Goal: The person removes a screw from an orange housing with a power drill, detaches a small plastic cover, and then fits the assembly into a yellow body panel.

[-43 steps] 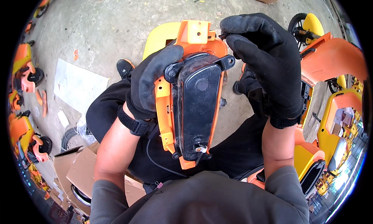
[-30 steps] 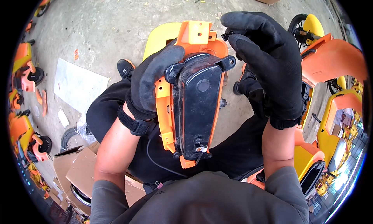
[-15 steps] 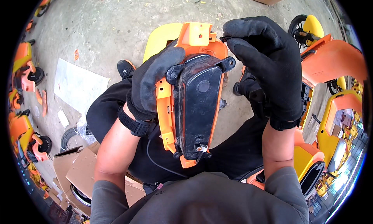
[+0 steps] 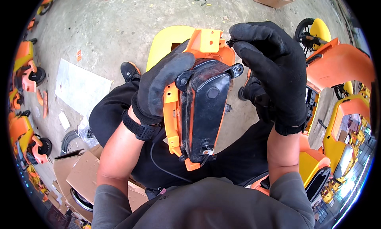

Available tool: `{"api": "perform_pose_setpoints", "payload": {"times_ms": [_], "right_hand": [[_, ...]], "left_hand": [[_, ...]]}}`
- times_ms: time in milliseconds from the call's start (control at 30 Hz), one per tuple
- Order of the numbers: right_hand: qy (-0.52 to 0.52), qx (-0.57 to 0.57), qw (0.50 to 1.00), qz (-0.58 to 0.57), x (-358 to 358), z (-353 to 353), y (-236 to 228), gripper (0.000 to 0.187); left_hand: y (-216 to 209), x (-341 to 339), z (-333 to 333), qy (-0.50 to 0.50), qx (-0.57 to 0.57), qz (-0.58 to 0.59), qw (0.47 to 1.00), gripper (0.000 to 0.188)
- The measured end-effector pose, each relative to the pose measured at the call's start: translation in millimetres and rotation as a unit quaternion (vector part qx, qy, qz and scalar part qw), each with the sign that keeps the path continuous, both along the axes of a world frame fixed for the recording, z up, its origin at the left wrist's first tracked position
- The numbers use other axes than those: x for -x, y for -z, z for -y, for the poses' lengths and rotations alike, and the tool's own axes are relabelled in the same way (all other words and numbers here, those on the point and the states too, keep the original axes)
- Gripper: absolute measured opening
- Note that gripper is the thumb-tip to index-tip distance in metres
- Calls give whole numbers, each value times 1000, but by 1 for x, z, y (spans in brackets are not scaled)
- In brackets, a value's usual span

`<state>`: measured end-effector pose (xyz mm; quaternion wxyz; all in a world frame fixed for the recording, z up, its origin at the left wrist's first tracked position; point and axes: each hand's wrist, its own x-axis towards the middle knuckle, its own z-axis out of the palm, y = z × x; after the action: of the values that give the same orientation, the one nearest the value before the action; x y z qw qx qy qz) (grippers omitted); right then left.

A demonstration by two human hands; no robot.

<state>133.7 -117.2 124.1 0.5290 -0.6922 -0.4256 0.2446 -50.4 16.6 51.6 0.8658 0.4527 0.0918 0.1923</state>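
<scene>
Left fingers [image 4: 176, 67] grip an orange-framed black case [image 4: 207, 110]; right fingers [image 4: 252, 55] pinch a small black piece [image 4: 230, 43].

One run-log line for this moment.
left hand: holds orange frame with black case | right hand: pinches small black part near frame's top | white sheet: on floor

A sheet [image 4: 82, 86] lies on the floor [image 4: 127, 24], left of the casing [image 4: 206, 110].

hands [image 4: 274, 66] wore plain black | long case [image 4: 208, 114] was black with pale smudges | frame [image 4: 171, 124] was orange | panel [image 4: 162, 46] was yellow | floor [image 4: 131, 22] was mottled grey
</scene>
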Motion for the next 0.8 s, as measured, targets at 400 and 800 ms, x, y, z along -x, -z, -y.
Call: {"api": "perform_pose_setpoints", "payload": {"times_ms": [400,800], "right_hand": [[-33,11,999,13,-4,3,0,21],[-55,22,998,35,-5,1,1,19]], "left_hand": [[-21,-7,-4,79,329,-25,941,35],[-1,-4,3,87,227,44,969,45]]}}
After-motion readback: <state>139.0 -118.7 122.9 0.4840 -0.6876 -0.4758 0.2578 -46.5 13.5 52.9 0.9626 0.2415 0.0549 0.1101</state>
